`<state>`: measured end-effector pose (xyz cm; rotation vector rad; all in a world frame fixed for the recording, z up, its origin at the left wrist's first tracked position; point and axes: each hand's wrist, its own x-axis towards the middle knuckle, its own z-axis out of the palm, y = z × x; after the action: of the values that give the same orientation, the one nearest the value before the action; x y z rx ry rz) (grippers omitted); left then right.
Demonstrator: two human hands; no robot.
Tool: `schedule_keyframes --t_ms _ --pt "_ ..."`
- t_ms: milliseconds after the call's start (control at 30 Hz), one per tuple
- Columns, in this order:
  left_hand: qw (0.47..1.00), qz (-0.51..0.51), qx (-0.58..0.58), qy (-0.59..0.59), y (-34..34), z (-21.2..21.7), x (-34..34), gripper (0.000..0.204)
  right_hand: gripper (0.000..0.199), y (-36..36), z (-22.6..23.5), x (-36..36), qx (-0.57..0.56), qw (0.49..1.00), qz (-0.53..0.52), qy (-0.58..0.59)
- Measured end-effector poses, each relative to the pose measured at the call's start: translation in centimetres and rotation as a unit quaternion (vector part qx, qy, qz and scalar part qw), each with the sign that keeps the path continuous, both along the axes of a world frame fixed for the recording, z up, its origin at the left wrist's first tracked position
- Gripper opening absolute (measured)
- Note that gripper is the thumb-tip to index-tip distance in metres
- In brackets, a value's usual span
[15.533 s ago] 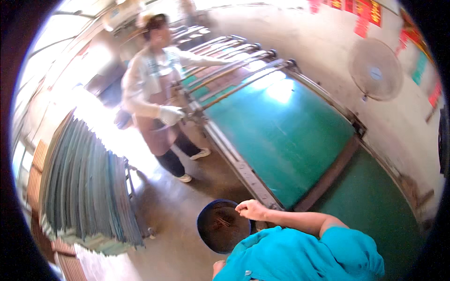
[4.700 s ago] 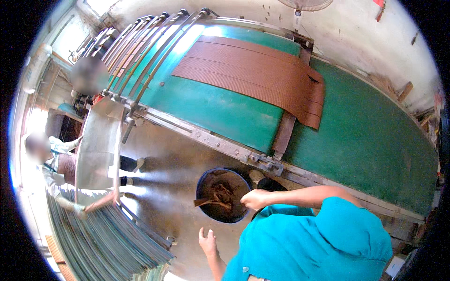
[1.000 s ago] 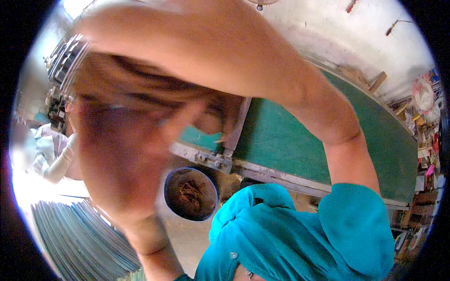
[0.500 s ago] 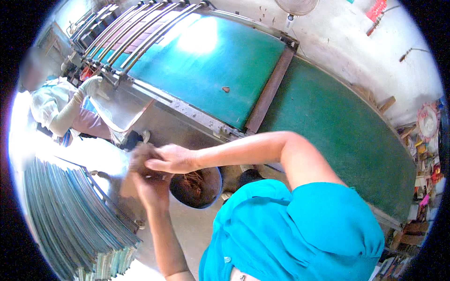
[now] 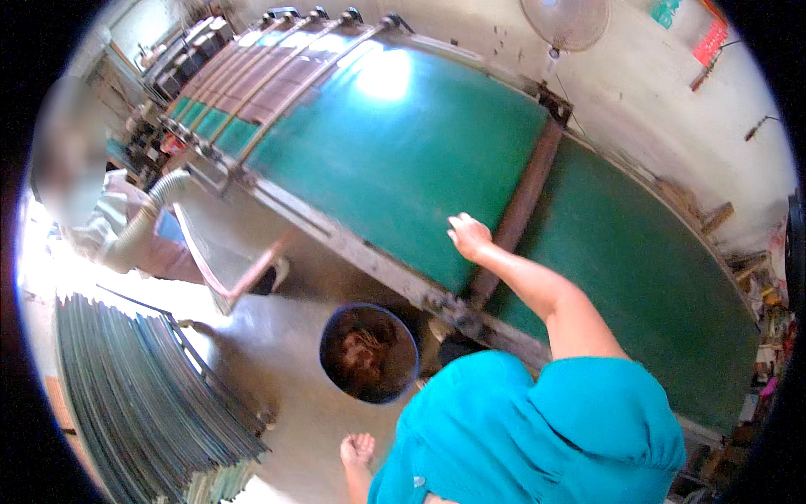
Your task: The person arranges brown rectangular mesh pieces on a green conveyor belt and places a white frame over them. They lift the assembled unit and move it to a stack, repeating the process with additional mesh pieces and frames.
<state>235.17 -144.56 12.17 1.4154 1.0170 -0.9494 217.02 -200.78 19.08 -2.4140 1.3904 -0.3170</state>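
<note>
My right hand [image 5: 468, 238] reaches over the green conveyor belt [image 5: 395, 160], just left of the dark roller. Its fingers are bent down and closed at the belt's surface; whatever they may hold is hidden. Low in the view is my left hand [image 5: 358, 449], palm partly up, with loosely curled fingers apart and nothing in them. Between my hands and to the left, a round dark bucket [image 5: 325, 370] with a blue rim stands on the floor. Tangled brown strips or scraps [image 5: 363, 353] lie inside it.
A dark roller [image 5: 529, 206] separates the belt from a second green surface [image 5: 638, 277]. Several metal bars [image 5: 315, 84] cross brown sheets at the far end. A stack of thin dark boards [image 5: 143, 395] stands at left. Beyond it, a person in a striped sleeve [image 5: 138, 231] works.
My hands were together around a brown clump; they have parted and the clump is out of them. My right hand has moved onto the belt, where a small brown scrap lay; my left has dropped low.
</note>
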Motion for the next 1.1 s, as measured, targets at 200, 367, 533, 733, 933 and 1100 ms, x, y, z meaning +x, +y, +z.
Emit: schedule_keyframes --t_ms 200,367,533,733,933,1100 --pt "0.997 -0.034 -0.063 -0.026 -6.2 2.5 -1.3 0.029 0.023 -2.3 -4.5 -1.4 0.044 0.999 0.014 -0.013" --pt "0.995 -0.073 -0.058 -0.042 -8.9 2.7 -3.0 0.033 0.015 -2.1 -4.6 -3.9 0.084 0.996 -0.002 -0.014" --pt "0.991 -0.12 -0.053 0.008 -5.9 -0.2 -5.8 0.043 0.016 -2.7 -3.8 -3.6 0.134 0.988 -0.022 0.071" --pt "0.988 -0.148 0.004 -0.054 -5.5 4.3 -8.2 0.044 0.015 2.4 1.8 2.4 0.149 0.975 0.076 -0.147" --pt "0.996 -0.06 0.05 -0.048 0.5 0.7 -10.9 0.039 0.01 13.0 7.9 9.6 0.118 0.907 0.332 -0.229" --pt "0.997 -0.044 0.051 -0.037 1.8 -2.1 -13.1 0.032 0.017 18.3 10.2 12.8 0.193 0.878 0.396 -0.187"
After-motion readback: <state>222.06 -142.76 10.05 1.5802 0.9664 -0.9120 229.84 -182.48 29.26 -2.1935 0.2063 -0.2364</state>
